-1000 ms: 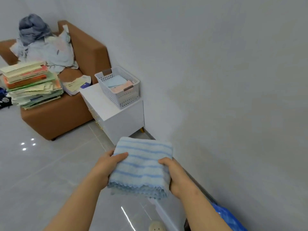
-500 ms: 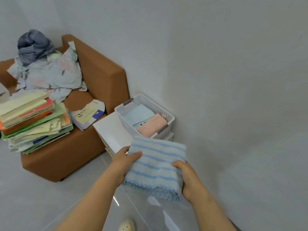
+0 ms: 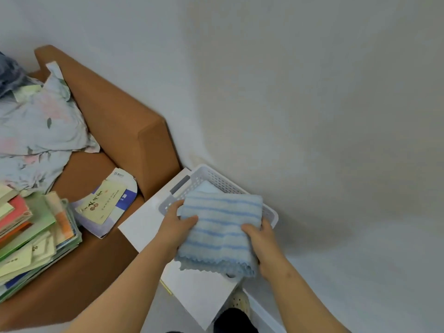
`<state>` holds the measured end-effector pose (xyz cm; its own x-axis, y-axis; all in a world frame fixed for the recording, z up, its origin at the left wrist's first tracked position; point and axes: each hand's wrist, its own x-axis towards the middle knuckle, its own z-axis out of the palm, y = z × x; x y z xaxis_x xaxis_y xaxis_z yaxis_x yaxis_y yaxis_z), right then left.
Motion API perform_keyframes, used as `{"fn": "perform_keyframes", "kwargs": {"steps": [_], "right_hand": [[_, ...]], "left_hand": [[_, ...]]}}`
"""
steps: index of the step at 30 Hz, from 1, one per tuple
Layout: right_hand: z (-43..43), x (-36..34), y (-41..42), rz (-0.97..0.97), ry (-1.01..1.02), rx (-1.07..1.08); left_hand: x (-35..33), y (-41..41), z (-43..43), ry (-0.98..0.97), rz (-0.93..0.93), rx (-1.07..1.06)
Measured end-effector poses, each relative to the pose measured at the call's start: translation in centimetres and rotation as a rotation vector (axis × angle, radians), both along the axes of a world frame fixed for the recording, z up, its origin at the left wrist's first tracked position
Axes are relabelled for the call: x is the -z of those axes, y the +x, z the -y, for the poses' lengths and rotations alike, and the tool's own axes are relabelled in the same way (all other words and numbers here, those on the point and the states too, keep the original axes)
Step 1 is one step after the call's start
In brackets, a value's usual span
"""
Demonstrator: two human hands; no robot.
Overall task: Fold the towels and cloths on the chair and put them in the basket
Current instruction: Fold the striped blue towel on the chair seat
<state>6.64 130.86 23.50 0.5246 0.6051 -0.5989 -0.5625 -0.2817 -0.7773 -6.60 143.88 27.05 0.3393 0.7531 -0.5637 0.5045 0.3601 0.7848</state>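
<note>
Your left hand (image 3: 176, 227) and right hand (image 3: 263, 246) each grip one side of the folded blue-and-white striped towel (image 3: 221, 229). Your thumbs are curled over its top and the other fingers are out of sight beneath it. You hold the towel flat, low in the middle of the frame. Its scalloped edge faces you and its far edge reaches over the white perforated basket (image 3: 272, 215). It covers most of the basket's opening; I cannot tell whether it touches the rim. Past the towel, a corner of a pale blue folded cloth (image 3: 207, 186) shows inside the basket.

The basket sits on a white cabinet (image 3: 140, 227) against the grey wall (image 3: 312, 92). Just left of the cabinet stands the brown armchair (image 3: 120, 121). On it, at the left of the frame, lie a crumpled floral cloth (image 3: 36, 126), a dark grey-blue cloth (image 3: 9, 73) at the upper left edge, a tilted stack of books (image 3: 28, 236), and a printed booklet (image 3: 105, 203) between the books and the cabinet.
</note>
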Motion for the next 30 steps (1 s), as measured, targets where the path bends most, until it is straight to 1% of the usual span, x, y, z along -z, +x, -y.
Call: {"fn": "perform_keyframes", "kwargs": {"steps": [2,6,8,10,13,15,16,18,20,21,24,25,26,27,28,29,30], "right_hand": [[-2.4,0.6,1.0,-0.006,-0.045,0.0],[-5.7,2.4,1.8,-0.084,-0.1,-0.016],[-7.2,3.2,2.4,-0.043,-0.143,-0.04],[-8.7,3.4,2.9,0.067,-0.21,-0.072],[-11.3,3.1,3.7,0.208,-0.225,-0.168],[-13.4,3.3,4.3,0.296,-0.26,-0.285],[-14.6,3.8,4.4,0.368,-0.316,-0.365],[-16.3,4.7,4.9,0.52,-0.442,-0.503],[-17.9,5.7,4.8,0.605,-0.516,-0.612],[-18.5,6.1,4.6,0.646,-0.549,-0.674],[-19.8,7.2,4.3,0.749,-0.621,-0.809],[-19.9,7.3,4.1,0.787,-0.642,-0.828],[-19.9,7.5,3.9,0.837,-0.666,-0.828],[-19.6,7.6,3.6,0.914,-0.695,-0.802],[-19.3,7.6,3.3,1.023,-0.715,-0.743],[-18.7,7.6,3.0,1.16,-0.717,-0.654],[-18.0,7.7,2.7,1.288,-0.715,-0.56]], "left_hand": [[1.0,1.3,-2.7,0.055,-0.057,0.056],[3.0,3.5,-7.2,0.175,-0.15,0.228],[4.1,3.9,-8.6,0.18,-0.222,0.314],[5.1,3.9,-9.7,0.118,-0.292,0.357],[6.3,3.3,-10.3,-0.02,-0.329,0.25],[6.8,3.0,-10.2,-0.097,-0.335,0.187],[7.1,2.6,-10.4,-0.143,-0.341,0.182],[7.7,2.2,-10.2,-0.216,-0.357,0.187],[8.3,1.7,-10.3,-0.286,-0.389,0.206],[8.5,1.5,-10.3,-0.288,-0.415,0.241],[8.7,1.3,-11.0,-0.151,-0.55,0.475],[8.7,1.4,-11.3,-0.069,-0.624,0.587],[8.6,1.6,-11.5,0.063,-0.707,0.696],[8.5,1.9,-11.6,0.231,-0.769,0.776],[8.6,2.1,-11.6,0.396,-0.791,0.817],[8.6,2.6,-11.6,0.526,-0.768,0.835],[8.9,3.0,-11.7,0.608,-0.709,0.858]]}}
